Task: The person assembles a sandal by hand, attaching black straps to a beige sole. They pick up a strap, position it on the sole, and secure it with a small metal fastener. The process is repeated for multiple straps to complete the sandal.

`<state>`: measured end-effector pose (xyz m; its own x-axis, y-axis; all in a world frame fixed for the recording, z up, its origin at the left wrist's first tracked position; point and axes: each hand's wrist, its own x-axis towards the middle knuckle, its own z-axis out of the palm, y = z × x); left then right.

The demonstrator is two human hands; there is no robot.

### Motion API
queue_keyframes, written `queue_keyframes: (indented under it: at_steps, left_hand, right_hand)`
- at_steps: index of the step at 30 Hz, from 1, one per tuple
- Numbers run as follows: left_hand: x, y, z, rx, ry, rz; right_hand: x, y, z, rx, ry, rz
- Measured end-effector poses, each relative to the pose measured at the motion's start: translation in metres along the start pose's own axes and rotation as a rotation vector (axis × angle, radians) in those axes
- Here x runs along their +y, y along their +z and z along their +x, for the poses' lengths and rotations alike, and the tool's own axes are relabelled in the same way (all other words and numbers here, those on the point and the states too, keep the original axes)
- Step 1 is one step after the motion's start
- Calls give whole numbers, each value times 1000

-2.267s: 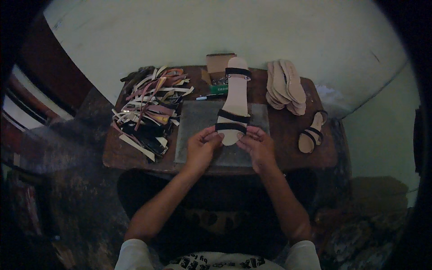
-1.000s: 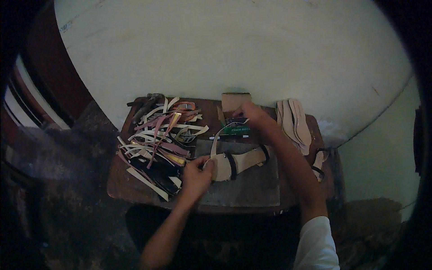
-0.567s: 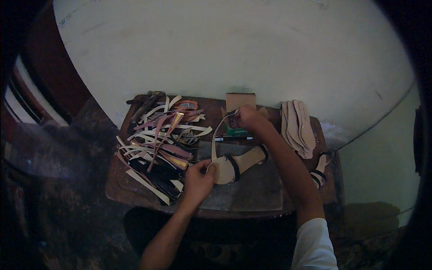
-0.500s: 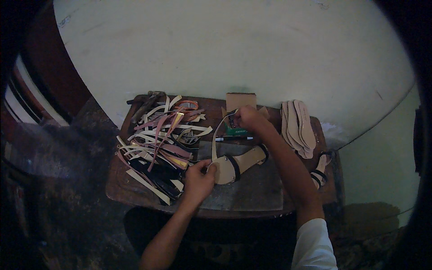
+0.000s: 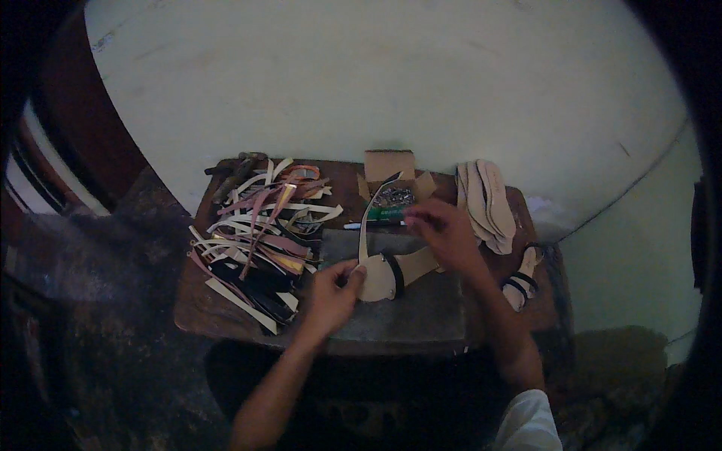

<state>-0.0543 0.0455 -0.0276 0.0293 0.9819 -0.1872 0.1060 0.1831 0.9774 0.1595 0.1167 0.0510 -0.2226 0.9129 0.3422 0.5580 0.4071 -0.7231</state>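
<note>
My left hand (image 5: 335, 297) pinches the toe end of a tan sandal (image 5: 380, 279), together with the lower end of a narrow cream strap (image 5: 364, 229). That strap stands up from the toe, and its dark free tip curves toward the box. A black band (image 5: 394, 274) crosses the sandal's front, fixed with small metal studs. Over the table my right hand (image 5: 444, 231) is closed in a pinch just before an open cardboard box (image 5: 392, 214) of small metal pieces; whatever its fingertips hold is too small to make out. The right forearm hides the sandal's heel.
A tangled heap of cream, pink and black straps (image 5: 263, 225) covers the table's left side, with a hammer (image 5: 239, 177) behind it. A pen (image 5: 368, 224) lies before the box. At right are several tan soles (image 5: 489, 207) and another sandal (image 5: 523, 282). A wall (image 5: 376, 75) rises behind.
My right hand has let go of the strap's upper end and moved right and nearer, beside the box. The strap now stands free. My left hand keeps its hold on the sandal's toe.
</note>
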Motion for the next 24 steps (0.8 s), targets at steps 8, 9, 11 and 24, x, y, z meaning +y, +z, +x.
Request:
queue_keyframes:
  at_steps: [8,9,11,24]
  left_hand:
    - [8,17,-20,-197,45,-156]
    - [8,18,-22,-219,47,-125]
    - [10,20,-24,-262,43,-96]
    - [-6,35,-24,-352,-111,-295]
  right_hand:
    - [-27,2,-88,29,43,210]
    - [-29,2,-92,37,16,204]
    - [-28,0,-95,47,-3,196]
    - [-1,12,-108,-36,296,330]
